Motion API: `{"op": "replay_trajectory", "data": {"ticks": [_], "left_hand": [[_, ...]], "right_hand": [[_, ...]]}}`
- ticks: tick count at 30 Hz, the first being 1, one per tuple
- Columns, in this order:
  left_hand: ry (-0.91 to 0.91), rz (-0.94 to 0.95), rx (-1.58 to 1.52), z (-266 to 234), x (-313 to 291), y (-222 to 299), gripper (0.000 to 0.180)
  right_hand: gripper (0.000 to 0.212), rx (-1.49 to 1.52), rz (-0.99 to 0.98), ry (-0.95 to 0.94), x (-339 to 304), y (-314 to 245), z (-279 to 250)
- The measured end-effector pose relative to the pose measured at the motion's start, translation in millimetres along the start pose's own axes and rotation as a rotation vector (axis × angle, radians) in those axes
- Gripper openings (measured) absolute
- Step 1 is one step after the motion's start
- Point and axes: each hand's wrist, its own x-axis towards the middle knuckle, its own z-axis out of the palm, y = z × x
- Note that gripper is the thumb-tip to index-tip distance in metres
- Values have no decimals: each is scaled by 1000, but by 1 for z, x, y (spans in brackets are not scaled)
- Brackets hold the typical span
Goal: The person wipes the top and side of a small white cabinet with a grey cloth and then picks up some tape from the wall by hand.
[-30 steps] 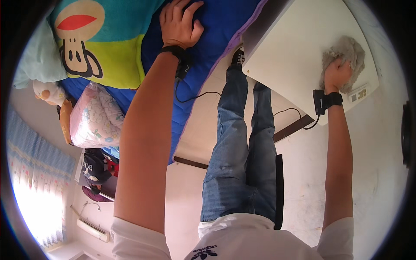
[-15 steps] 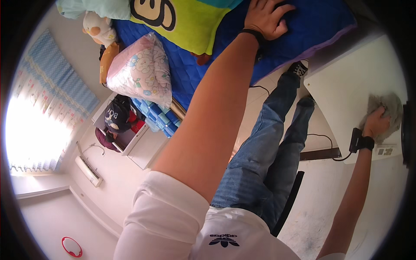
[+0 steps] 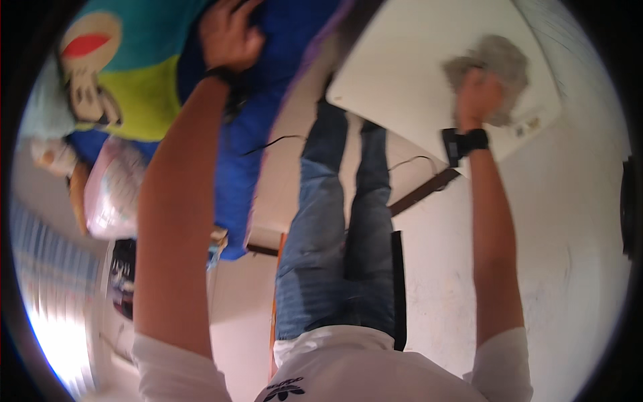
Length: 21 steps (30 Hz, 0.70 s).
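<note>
At the upper left, my left hand point(image 3: 231, 37) lies on a blue quilted bedcover point(image 3: 271, 87) with its fingers spread, holding nothing. A black band circles its wrist. My right hand point(image 3: 479, 97) presses a fluffy grey cloth point(image 3: 508, 63) against a flat white tabletop point(image 3: 402, 67), its fingers bent into the cloth. The cloth bunches out on both sides of the hand. A black strap with a small box point(image 3: 461, 144) sits on the right wrist. Both hands are somewhat smeared by motion.
A green and teal cartoon cushion point(image 3: 144, 87) and a pink patterned pillow in clear plastic point(image 3: 114, 191) lie left of my left arm, near a plush toy point(image 3: 53, 157). My jeans-clad legs point(image 3: 321, 221) stand between bed and table. A thin black cable point(image 3: 274, 141) hangs beside the bed.
The whole view has swung toward the right, so bed and table appear farther left. My left hand stays on the bedcover; my right hand stays on the cloth on the tabletop.
</note>
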Motion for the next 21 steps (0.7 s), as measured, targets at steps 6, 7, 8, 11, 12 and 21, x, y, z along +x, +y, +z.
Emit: {"op": "replay_trajectory", "data": {"ticks": [6, 7, 8, 11, 12, 21], "left_hand": [[-18, -15, 18, 6, -1, 10, 49], [-18, -4, 24, 5, -3, 8, 49], [-17, -5, 32, 3, -3, 6, 49], [-14, -9, 32, 5, -6, 9, 49], [-10, -12, 46, 5, -5, 8, 48], [10, -8, 32, 11, 7, 14, 49]], "right_hand": [[41, 76, 49, -248, -61, -39, -16], [40, 161, -55, -58, -59, -50, -20], [42, 212, -124, 66, -49, -54, -19], [45, 154, -271, 10, -7, -45, -22], [46, 65, -352, -165, 17, -44, -23], [47, 127, -414, 53, 70, -76, -21]]}}
